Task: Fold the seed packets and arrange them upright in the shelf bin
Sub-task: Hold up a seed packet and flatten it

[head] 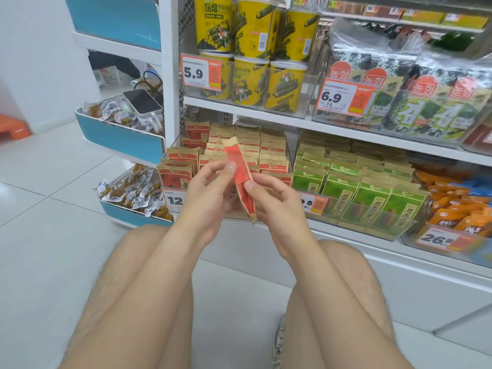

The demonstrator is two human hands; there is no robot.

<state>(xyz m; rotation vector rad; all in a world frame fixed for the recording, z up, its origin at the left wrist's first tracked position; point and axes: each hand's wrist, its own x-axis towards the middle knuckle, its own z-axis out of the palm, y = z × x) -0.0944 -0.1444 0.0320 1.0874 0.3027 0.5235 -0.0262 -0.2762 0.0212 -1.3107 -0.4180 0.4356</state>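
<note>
Centrally, just toward 12 o'clock, a red seed packet [241, 171] is held upright and slightly tilted, narrowed lengthwise into a slim strip with kraft-brown ends. It is pinched near its middle by the left hand [210, 193], with the thumb tip laid on its red face, and gripped lower down by the right hand [271, 203], thumb in front and fingers curled behind. Directly beyond, at 12 o'clock, matching red packets [269, 153] are stood in rows inside a clear shelf bin [170, 151], whose price tag [174, 199] is read only as "12" before being hidden by the left hand. At 3 o'clock, green packets [372, 198] with Chinese characters are lined up upright. At 12 o'clock on the shelf above, yellow tubs [253, 49] are stacked behind a tag marked "5.9" [201, 73]. At 2 o'clock, seaweed packs [436, 102] labelled "농협" are set behind a tag reading "6.9" [343, 97] with "7.5" beneath. At 4 o'clock, "26.8" [439, 239] is printed below orange packs [458, 209].
</note>
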